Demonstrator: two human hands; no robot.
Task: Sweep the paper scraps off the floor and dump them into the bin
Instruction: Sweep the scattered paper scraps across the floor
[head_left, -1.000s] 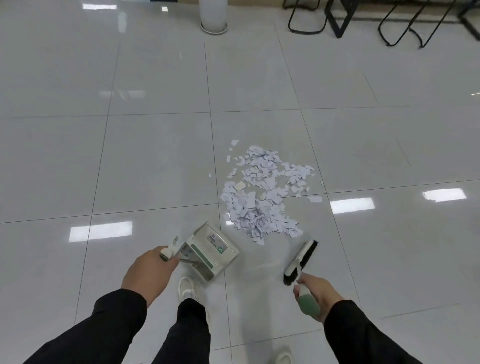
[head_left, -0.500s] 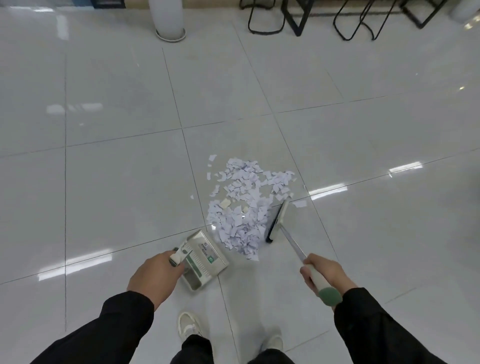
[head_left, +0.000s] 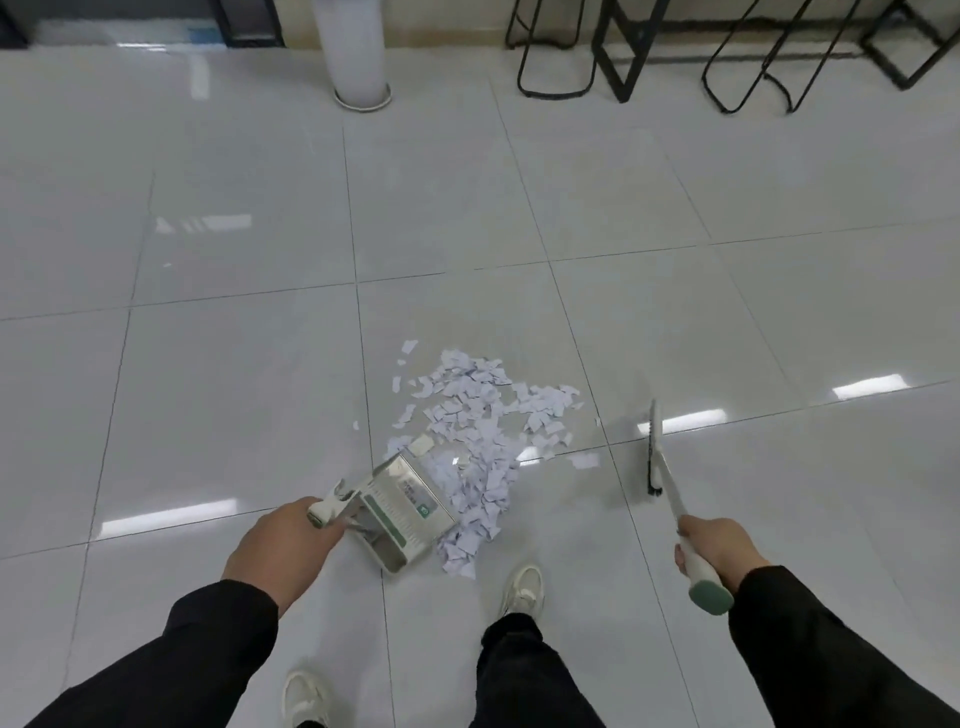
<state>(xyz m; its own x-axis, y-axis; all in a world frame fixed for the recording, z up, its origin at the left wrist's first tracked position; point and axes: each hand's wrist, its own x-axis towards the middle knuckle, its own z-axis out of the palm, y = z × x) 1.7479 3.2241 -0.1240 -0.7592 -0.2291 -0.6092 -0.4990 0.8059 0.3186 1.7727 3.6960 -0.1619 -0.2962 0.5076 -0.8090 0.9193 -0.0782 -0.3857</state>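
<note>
A: Item, risk? The heap of torn white paper scraps (head_left: 478, 426) lies on the glossy grey tiled floor (head_left: 234, 364), its near edge touching the mouth of the pale metal dustpan (head_left: 402, 512). A hard stroke from the black-bristled, white-handled brush (head_left: 655, 452), now well right of the heap, would likely scatter the light scraps past the pan.

B: Item, hands? The left hand (head_left: 278, 551) has its fingers curled round the dustpan's handle; the right hand (head_left: 719, 545) wraps the brush handle.

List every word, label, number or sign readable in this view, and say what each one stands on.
No text can be quoted.
Sticker label on the dustpan, held by the left hand: printed lines and a small green square mark, too blurred to read.
Brush in the right hand: no lettering visible.
Paper scraps: no print can be made out.
</note>
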